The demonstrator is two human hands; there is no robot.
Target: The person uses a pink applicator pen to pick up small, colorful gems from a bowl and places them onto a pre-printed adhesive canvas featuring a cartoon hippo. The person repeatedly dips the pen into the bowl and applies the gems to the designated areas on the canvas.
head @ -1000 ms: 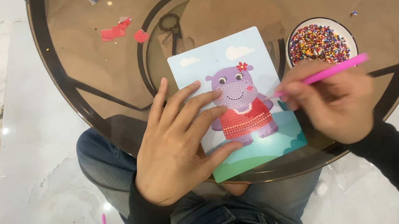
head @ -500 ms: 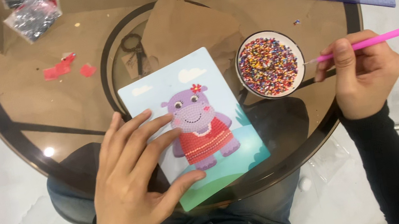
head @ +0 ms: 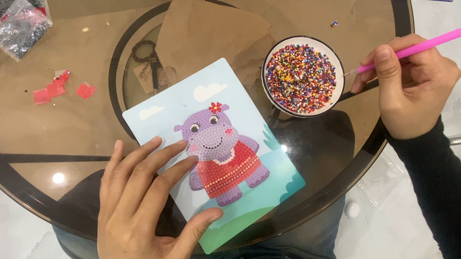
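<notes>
The hippo card (head: 216, 156), mostly beaded, is pinned under spread left hand (head: 141, 222) fingers, while the pink pen (head: 413, 50), pinched by right hand (head: 413, 87) fingers, is tipped at the bead bowl (head: 303, 76) for more.

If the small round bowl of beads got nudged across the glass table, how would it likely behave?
The bowl would probably slide easily, since the glass table looks smooth. It seems shallow and wide, so tipping looks unlikely. The beads are heaped near the rim, so a sharp push could scatter some.
</notes>
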